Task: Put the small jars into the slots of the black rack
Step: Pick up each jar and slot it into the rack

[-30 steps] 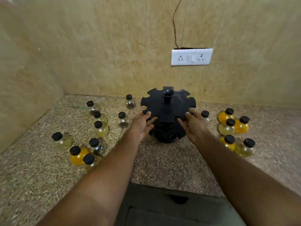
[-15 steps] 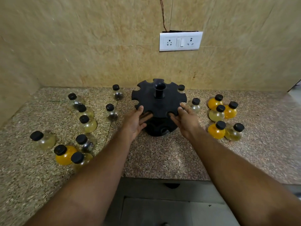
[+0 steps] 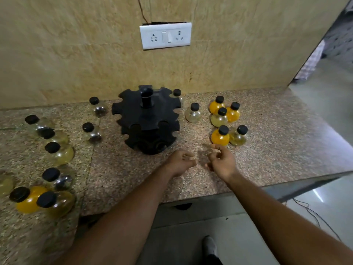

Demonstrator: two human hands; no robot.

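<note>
Jars (image 3: 220, 137) look like slick, breakable glass; I'd grip the black caps. Left hand (image 3: 181, 163) and right hand (image 3: 221, 161) loosely curled, holding nothing.

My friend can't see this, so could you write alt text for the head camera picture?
Two empty hands, left and right, hover over a speckled counter before an empty black rack. Small black-capped jars stand in clusters on both sides.

I see both bare forearms reaching forward from the bottom edge, converging toward the middle. My left hand (image 3: 180, 162) hangs loosely curled, knuckles up, holding nothing. My right hand (image 3: 221, 161) sits just beside it, apart from it, fingers (image 3: 216, 148) half bent and empty too.
</note>
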